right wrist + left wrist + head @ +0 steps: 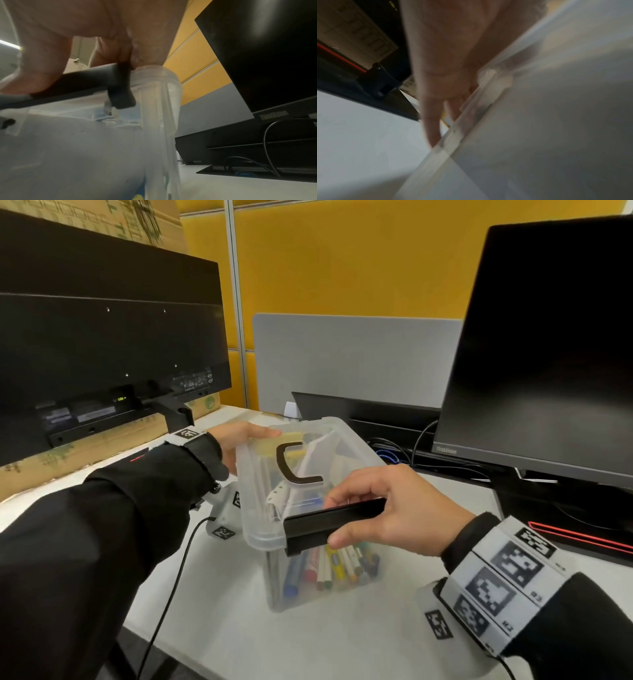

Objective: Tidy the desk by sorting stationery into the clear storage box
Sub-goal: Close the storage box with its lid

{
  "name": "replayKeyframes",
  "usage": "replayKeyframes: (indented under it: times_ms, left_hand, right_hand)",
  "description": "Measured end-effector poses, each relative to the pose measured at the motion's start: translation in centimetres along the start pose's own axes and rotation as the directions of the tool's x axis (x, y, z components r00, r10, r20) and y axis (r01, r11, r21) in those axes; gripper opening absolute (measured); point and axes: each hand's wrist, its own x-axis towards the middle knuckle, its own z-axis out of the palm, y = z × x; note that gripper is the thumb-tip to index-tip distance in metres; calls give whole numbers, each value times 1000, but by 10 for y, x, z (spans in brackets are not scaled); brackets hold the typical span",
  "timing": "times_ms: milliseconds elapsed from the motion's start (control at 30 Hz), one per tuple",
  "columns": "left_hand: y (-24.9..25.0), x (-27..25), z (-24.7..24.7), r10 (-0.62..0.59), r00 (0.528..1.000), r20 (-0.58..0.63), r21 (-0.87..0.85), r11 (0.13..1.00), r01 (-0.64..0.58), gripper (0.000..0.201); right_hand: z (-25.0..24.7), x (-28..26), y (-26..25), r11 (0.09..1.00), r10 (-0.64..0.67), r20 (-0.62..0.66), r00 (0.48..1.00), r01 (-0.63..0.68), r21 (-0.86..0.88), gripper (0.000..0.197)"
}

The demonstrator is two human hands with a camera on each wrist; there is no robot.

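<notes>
A clear storage box (291, 594) stands on the white desk with several coloured markers (337, 565) showing through its near wall. Its clear lid (263, 474), with a black handle (294, 463), sits tilted over the top. My right hand (380, 508) grips the black latch (329, 523) at the lid's near end, fingers on top and thumb below; the same latch (89, 86) shows in the right wrist view. My left hand (239, 440) holds the lid's far left edge, thumb on top. In the blurred left wrist view its fingers (435, 121) lie along the lid's rim (453, 135).
A black monitor (548, 344) stands at the right, with cables (404, 450) and a black tray behind the box. Another monitor's back (102, 347) and cardboard (85, 446) fill the left. A black cable (168, 594) hangs over the desk's front edge.
</notes>
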Motion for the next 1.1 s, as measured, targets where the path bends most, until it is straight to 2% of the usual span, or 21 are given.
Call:
replayKeyframes:
  times_ms: [67, 100, 200, 267, 433, 633, 933, 1100]
  left_hand:
    - [2, 1, 6, 99, 995, 12, -53, 994, -98, 17]
    - [3, 1, 7, 139, 990, -2, -59, 989, -139, 14]
    - [5, -4, 10, 202, 979, 5, -35, 979, -202, 37]
    - [6, -6, 10, 221, 975, -23, 35, 975, -220, 44]
    - [10, -9, 14, 355, 927, -117, 199, 923, -329, 37]
    - [6, -10, 16, 439, 891, -117, 302, 870, -389, 35]
    - [9, -13, 16, 501, 858, -111, 501, 774, -387, 37]
    - [8, -10, 16, 568, 811, -141, 526, 737, -424, 35]
  right_hand:
    - [1, -1, 2, 1000, -12, -3, 1000, 12, -4, 23]
    - [1, -2, 2, 1000, -18, -6, 1000, 18, -10, 23]
    - [2, -2, 2, 1000, -18, -13, 1000, 17, -14, 22]
    - [3, -2, 2, 1000, -13, -11, 1000, 13, -18, 22]
    - [7, 0, 1, 999, -15, -30, 999, 15, -32, 21]
    - [10, -3, 0, 1000, -29, -64, 997, 29, -4, 22]
    - [9, -6, -2, 999, -15, -69, 998, 13, -42, 26]
    - [11, -8, -2, 998, -42, -77, 996, 39, -42, 27]
